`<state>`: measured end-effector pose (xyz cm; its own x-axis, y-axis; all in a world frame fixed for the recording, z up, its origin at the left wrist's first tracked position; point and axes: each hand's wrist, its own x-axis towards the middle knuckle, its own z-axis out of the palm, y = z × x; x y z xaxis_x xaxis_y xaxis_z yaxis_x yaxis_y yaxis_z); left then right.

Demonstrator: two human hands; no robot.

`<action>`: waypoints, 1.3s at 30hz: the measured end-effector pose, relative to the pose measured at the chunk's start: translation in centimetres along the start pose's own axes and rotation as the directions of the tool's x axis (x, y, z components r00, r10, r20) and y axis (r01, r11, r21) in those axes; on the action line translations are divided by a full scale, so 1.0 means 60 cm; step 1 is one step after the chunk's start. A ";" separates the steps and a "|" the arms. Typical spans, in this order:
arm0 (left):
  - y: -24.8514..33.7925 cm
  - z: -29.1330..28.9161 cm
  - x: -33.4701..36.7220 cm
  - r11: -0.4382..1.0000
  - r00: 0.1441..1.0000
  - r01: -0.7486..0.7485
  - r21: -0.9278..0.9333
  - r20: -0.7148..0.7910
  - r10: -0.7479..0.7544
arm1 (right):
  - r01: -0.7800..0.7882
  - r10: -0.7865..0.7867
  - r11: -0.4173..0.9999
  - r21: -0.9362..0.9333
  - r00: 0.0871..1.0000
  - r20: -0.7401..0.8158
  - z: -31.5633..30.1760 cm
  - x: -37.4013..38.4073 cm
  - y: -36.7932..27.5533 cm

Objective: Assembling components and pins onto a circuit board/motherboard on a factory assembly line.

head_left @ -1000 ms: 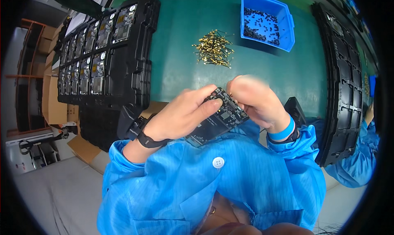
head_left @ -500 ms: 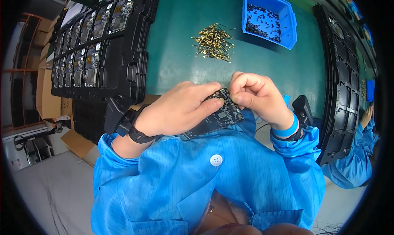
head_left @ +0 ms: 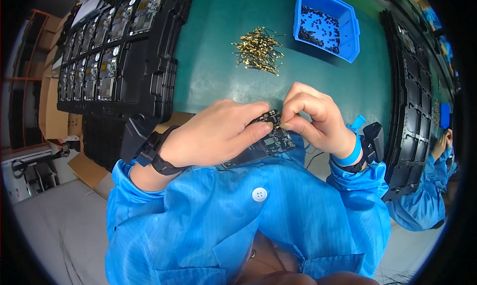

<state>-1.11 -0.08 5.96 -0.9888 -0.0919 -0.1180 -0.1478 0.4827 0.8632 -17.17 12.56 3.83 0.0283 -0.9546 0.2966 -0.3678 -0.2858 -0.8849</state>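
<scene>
My left hand [head_left: 216,133] grips a black circuit board [head_left: 272,144] close to my body, thumb on its face and fingers over its far edge. The board is tilted, and its lower part is plain and dark. At its upper right edge my right hand [head_left: 318,123] is closed in a pinch, thumb against forefinger. Whatever sits between those fingertips is too small to make out. Beyond both hands a loose pile of short black leads with gold-coloured ends [head_left: 259,51] lies on the green tabletop [head_left: 208,81].
To the left, a black tray [head_left: 161,76] holds rows of circuit boards in pockets. A blue bin [head_left: 352,36] of small black parts stands at the far right. Black trays [head_left: 410,111] line the right side. Beyond them a co-worker's blue sleeve [head_left: 422,200] shows.
My right hand has shifted slightly right and up, its fingertips still pinched near the board's edge. The left hand keeps its grip. The whole view has shifted slightly.
</scene>
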 end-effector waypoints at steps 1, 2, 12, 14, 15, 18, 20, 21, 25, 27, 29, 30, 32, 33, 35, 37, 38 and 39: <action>0.000 0.000 0.000 1.000 1.000 0.000 -0.003 -0.003 0.000 | 0.020 -0.021 0.999 -0.048 1.000 -0.004 -0.001 0.001 -0.002; 0.000 0.001 -0.001 1.000 1.000 -0.018 0.014 0.001 0.018 | 0.041 -0.042 0.995 -0.096 0.999 -0.007 -0.001 0.001 -0.004; 0.009 0.004 -0.010 0.999 0.999 -0.033 0.030 0.007 0.033 | 0.243 -0.229 0.894 -0.375 0.970 0.083 -0.012 -0.002 -0.022; 0.010 0.004 -0.010 0.999 0.999 -0.031 0.029 0.011 0.031 | 0.312 -0.280 0.844 -0.435 0.950 0.138 -0.014 -0.001 -0.025; 0.010 0.003 -0.009 0.999 0.999 -0.032 0.031 0.019 0.031 | 0.311 -0.278 0.844 -0.437 0.950 0.139 -0.015 -0.001 -0.027; 0.011 0.004 -0.010 0.998 0.999 -0.054 0.043 0.007 0.054 | 0.329 -0.291 0.810 -0.486 0.944 0.155 -0.015 -0.003 -0.033; 0.012 0.006 -0.011 0.997 0.999 -0.054 0.054 0.001 0.054 | 0.357 -0.317 0.757 -0.547 0.933 0.170 -0.014 -0.003 -0.037; 0.013 0.007 -0.011 0.996 0.998 -0.055 0.065 -0.002 0.055 | 0.357 -0.317 0.757 -0.547 0.933 0.171 -0.014 -0.003 -0.039; 0.015 0.009 -0.014 0.996 0.999 -0.042 0.082 -0.004 0.042 | 0.378 -0.334 0.736 -0.562 0.924 0.186 -0.013 -0.001 -0.044; 0.015 0.009 -0.014 0.995 0.998 -0.059 0.078 -0.010 0.060 | 0.386 -0.342 0.727 -0.568 0.921 0.188 -0.013 0.000 -0.046; 0.016 0.009 -0.014 0.995 0.998 -0.059 0.076 -0.011 0.060 | 0.408 -0.355 0.709 -0.575 0.911 0.209 -0.014 0.001 -0.047; 0.016 0.009 -0.014 0.995 0.998 -0.058 0.075 -0.013 0.059 | 0.409 -0.355 0.709 -0.575 0.911 0.210 -0.014 0.001 -0.047; 0.016 0.010 -0.014 0.995 0.998 -0.057 0.076 -0.012 0.058 | 0.430 -0.378 0.685 -0.589 0.900 0.217 -0.014 0.003 -0.047; 0.016 0.010 -0.014 0.995 0.998 -0.056 0.077 -0.010 0.057 | 0.430 -0.378 0.685 -0.588 0.900 0.218 -0.014 0.003 -0.047; 0.017 0.009 -0.014 0.995 0.998 -0.058 0.079 -0.015 0.060 | 0.443 -0.383 0.672 -0.594 0.894 0.233 -0.014 0.004 -0.048; 0.018 0.009 -0.014 0.995 0.998 -0.060 0.082 -0.019 0.062 | 0.443 -0.379 0.667 -0.599 0.894 0.239 -0.015 0.004 -0.049; 0.018 0.010 -0.014 0.995 0.998 -0.052 0.082 -0.025 0.054 | 0.444 -0.375 0.663 -0.603 0.894 0.246 -0.015 0.004 -0.050; 0.019 0.010 -0.014 0.996 0.998 -0.043 0.083 -0.030 0.046 | 0.444 -0.375 0.663 -0.603 0.894 0.246 -0.015 0.004 -0.050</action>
<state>-0.44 1.08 6.75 -0.9934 -0.0959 -0.0632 -0.1062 0.5572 0.8235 -16.87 13.28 6.87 0.3917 -0.7670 0.5083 -0.7919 -0.5622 -0.2382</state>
